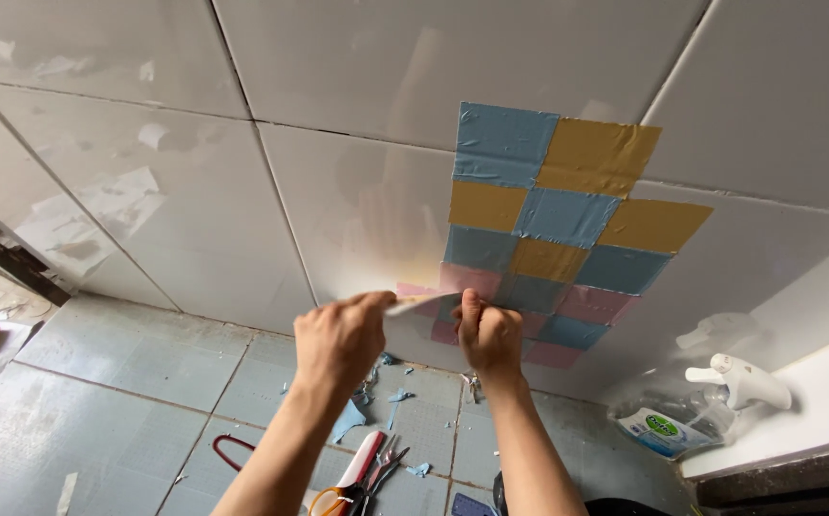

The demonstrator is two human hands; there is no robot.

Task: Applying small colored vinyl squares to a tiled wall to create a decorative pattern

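I see my left hand (338, 336) and right hand (487, 334) raised, fists pinching a thin pale strip (414, 304) against the wrinkled blue, yellow and pink tape squares (553, 229) on glossy white wall tiles (243, 191).

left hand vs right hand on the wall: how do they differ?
The left hand pinches a thin pale strip at its end; the right hand is closed in a fist. The left hand sits over bare white tile; the right hand is at the lower edge of the coloured patchwork, by the pink pieces. Both are raised to the wall at about the same height.
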